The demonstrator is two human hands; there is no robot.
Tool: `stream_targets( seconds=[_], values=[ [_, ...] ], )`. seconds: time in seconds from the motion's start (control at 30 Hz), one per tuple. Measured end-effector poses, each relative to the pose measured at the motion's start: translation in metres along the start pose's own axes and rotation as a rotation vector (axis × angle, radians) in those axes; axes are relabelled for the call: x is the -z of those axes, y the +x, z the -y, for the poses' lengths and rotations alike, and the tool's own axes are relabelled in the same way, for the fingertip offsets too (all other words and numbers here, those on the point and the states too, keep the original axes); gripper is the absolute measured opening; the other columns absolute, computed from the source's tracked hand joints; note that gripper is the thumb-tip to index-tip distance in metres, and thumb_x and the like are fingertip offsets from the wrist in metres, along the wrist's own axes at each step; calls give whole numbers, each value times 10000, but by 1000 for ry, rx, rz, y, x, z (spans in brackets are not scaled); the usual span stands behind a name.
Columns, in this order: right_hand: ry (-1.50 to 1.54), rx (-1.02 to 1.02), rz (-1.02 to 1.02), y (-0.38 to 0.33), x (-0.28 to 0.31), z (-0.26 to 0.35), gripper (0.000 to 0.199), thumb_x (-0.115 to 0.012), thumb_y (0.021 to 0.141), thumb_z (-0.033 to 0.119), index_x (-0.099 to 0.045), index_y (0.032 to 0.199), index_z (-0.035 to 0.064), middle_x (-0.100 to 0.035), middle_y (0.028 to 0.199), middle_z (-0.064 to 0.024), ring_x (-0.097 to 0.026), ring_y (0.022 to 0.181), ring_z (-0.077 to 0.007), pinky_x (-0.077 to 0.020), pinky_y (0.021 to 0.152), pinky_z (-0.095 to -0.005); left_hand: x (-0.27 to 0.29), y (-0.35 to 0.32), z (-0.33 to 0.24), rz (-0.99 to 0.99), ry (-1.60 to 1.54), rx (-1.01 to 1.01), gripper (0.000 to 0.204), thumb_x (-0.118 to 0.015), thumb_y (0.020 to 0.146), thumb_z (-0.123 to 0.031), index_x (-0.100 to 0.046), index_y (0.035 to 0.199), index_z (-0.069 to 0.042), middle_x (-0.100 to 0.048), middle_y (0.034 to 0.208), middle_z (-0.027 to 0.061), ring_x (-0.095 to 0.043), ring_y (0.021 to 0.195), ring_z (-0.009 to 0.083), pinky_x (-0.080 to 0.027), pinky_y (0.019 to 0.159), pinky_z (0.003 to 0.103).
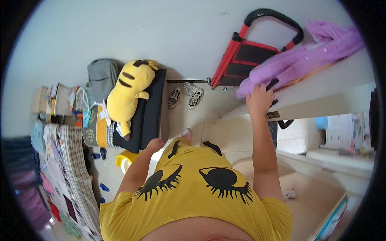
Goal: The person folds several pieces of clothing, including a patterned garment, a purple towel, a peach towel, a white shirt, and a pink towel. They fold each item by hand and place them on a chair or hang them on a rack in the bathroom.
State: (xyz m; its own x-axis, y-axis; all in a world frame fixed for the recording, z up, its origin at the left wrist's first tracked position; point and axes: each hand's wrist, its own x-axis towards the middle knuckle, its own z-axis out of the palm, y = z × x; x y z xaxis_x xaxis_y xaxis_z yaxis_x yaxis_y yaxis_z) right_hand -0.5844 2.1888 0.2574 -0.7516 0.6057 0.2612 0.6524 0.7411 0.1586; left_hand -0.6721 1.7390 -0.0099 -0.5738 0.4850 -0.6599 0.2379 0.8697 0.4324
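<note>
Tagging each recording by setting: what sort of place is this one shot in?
Most likely a lived-in bedroom or small room at home. A yellow plush toy lies on dark folded bedding, sandals sit on the tiled floor, and the right hand touches a purple fleece garment on a white shelf.

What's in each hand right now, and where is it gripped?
The right hand rests on the lower end of the purple garment on the white shelf; a closed grip cannot be told. The left hand holds nothing.

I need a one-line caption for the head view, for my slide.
Right hand reaches a purple garment on a white shelf; left hand hangs closed by the yellow shirt.
</note>
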Motion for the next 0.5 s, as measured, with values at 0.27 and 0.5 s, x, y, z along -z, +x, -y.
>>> stream_targets(
  seconds=[0.27,0.5],
  values=[
    [-129,120,159,13,6,14,551,-658,676,385,-508,1112,85,-514,1056,-128,-456,979,-383,-375,805,-464,-102,-68,-1,-35,-81,191,330,-576,774,-318,-617,975,-60,-604,1010,153,-552,974,302,-436,845,365],
    [-96,152,114,22,9,21,526,-632,695,446,-534,1077,98,-529,1056,-153,-492,941,-425,-410,744,-495,-156,-118,-43,-189,-431,339,361,-573,749,-317,-614,1007,-67,-609,1009,152,-570,940,296,-447,824,359]
  ],
)
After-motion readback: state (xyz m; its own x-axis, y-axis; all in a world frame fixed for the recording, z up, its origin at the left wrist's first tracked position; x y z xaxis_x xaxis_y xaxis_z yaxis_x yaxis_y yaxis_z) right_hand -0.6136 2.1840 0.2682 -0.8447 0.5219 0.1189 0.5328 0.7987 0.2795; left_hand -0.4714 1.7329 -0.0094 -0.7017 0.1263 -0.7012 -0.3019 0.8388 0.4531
